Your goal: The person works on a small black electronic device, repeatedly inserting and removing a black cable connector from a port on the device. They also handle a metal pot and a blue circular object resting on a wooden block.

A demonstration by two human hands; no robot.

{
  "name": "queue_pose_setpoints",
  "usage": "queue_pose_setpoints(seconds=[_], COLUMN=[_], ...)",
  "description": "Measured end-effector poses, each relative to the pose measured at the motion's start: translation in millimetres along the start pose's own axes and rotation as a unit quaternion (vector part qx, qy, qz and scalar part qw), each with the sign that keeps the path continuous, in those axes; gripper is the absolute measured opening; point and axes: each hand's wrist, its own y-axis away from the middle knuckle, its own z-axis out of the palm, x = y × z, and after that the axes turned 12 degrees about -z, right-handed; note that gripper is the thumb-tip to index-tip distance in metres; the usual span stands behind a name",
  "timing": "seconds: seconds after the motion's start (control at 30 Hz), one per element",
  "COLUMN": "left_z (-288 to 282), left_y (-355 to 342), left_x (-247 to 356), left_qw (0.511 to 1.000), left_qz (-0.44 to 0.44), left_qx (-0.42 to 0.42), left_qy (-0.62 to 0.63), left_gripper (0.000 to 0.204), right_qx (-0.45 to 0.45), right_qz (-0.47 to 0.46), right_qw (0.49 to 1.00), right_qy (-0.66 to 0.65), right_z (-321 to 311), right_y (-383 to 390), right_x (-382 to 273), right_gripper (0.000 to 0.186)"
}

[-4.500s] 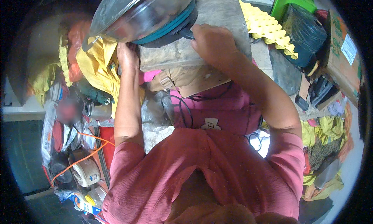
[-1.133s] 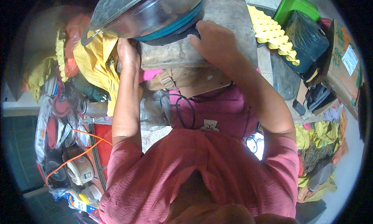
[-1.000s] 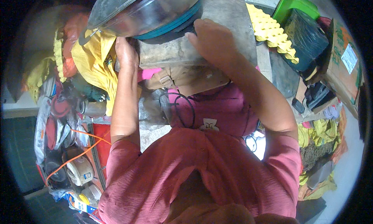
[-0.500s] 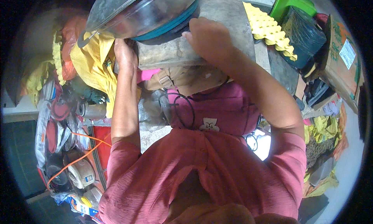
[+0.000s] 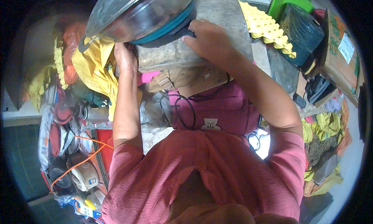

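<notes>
Left hand (image 5: 126,58): where the bare left forearm ends, the hand is at the near left edge of a grey board (image 5: 221,12), just beside the bowl (image 5: 155,12); its fingers run out of sight past the edge, so I cannot tell whether they grip or lie spread.
Right hand (image 5: 210,37): narrow, fingers curled in, thumb and forefinger pinching a small dark piece (image 5: 189,32) next to the bowl's base; the wrist crosses above the board.
Bowl: big, round and shiny, tilted, on the far left part of the board; a teal band (image 5: 171,28) runs round its lower side; a dark loop (image 5: 83,44) hangs at its left end.
Board: worn and stained; tan cloth (image 5: 198,78) with a buckle (image 5: 166,83) shows below its near edge; a pink bag (image 5: 225,105) with a white patch is nearer, by the person's shirt (image 5: 155,173).
Left side: a yellow sack (image 5: 93,65) just beside the left hand; nearer, an orange cord (image 5: 82,159) above a pale pot (image 5: 84,175).
Right side: a bumpy yellow tray (image 5: 268,28); beyond it, a green tub (image 5: 289,0); farther right, a cardboard box (image 5: 336,59).
</notes>
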Motion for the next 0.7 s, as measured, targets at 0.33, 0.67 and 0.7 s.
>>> queue_pose_setpoints(seconds=[0.33, 0.67, 0.7], left_z=[3.2, -3.0, -1.5], left_y=[4.7, -2.0, -1.7], left_x=[2.7, -2.3, -1.4], left_qw=[1.000, 0.999, 0.999], left_qz=[0.011, 0.016, 0.018], left_qx=[-0.008, -0.029, -0.026], left_qy=[0.001, 0.006, -0.002], left_gripper=[0.033, 0.035, 0.034], right_qx=[-0.020, -0.047, -0.038], right_qz=[-0.008, -0.009, -0.011], right_qw=[0.999, 0.994, 0.995], right_qy=[0.046, 0.093, 0.087], right_z=[3.5, -2.6, -2.4], right_y=[-0.1, -1.7, -1.5], right_x=[-5.4, -13.5, -12.7], right_gripper=[0.032, 0.028, 0.028])
